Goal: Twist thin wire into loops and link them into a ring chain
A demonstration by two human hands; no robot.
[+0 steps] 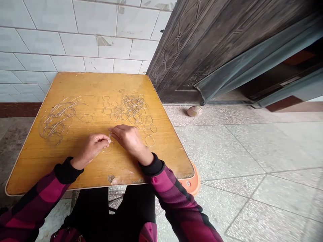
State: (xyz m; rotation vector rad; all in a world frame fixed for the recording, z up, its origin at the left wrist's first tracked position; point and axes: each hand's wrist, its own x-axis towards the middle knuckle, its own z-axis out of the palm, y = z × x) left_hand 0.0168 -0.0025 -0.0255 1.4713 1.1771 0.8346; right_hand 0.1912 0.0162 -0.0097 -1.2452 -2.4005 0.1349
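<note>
Plum-check sleeves (176, 198) lead to L hand (90, 150) pinching thin wire loop (107, 147) near middle of wood tabletop (96, 84), R hand (130, 140) right beside it, contact unclear, bent wire loops (132, 109) piled twd far edge, loose wire tangle (57, 121) twd L edge.
</note>
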